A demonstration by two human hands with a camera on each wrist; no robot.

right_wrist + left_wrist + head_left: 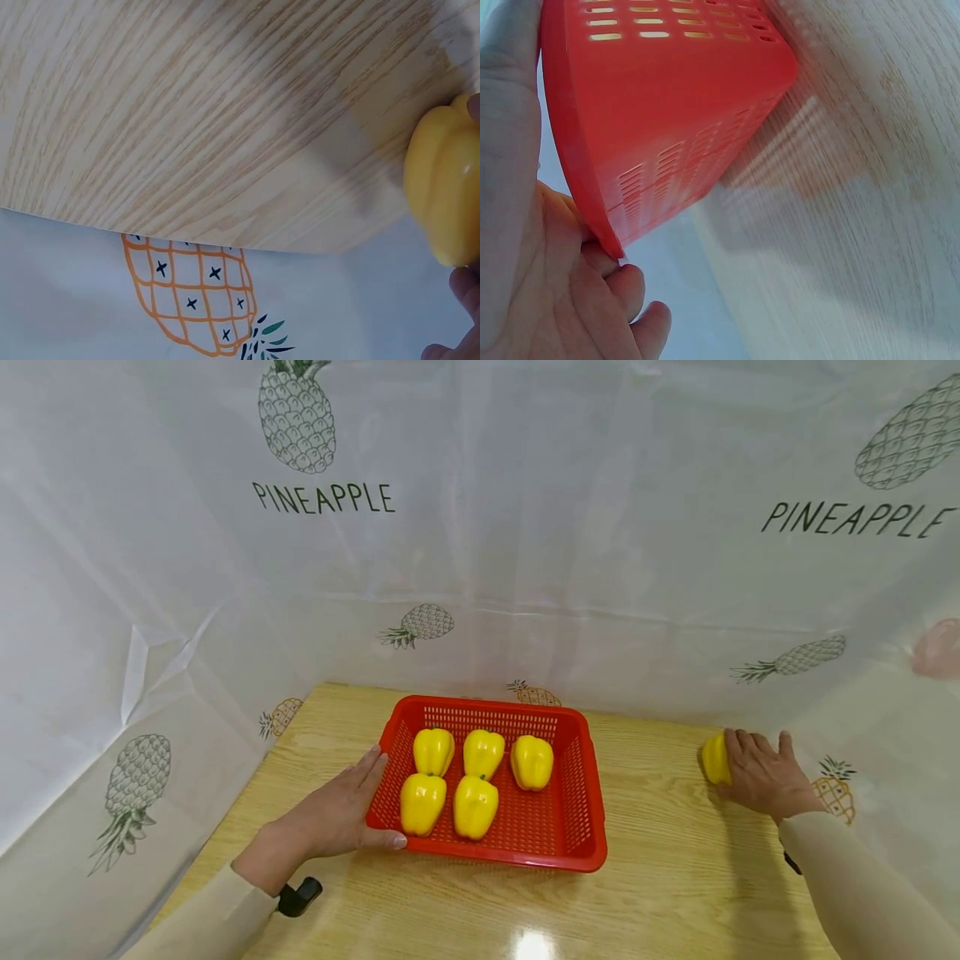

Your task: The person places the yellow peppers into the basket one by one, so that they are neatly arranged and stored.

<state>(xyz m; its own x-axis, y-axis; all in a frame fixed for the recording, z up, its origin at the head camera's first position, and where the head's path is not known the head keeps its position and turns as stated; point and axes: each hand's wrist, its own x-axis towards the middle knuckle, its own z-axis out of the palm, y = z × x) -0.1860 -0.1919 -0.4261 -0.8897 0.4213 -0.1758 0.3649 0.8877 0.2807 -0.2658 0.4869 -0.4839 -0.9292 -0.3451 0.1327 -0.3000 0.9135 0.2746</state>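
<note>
My left hand holds the left end of a red plastic basket, thumb at the near corner and fingers along the left rim. In the left wrist view, fingers curl at the rim of the slotted basket wall. Several yellow bell peppers stand inside the basket, toward its left and middle. Far to the right, my right hand grips another yellow bell pepper at the tabletop. The right wrist view shows this pepper with fingertips against it; most of the hand is cut off.
The wooden table carries the basket. A white sheet with pineapple prints hangs behind the table and along both sides. At the right, the table edge lies close to the sheet, near the right hand.
</note>
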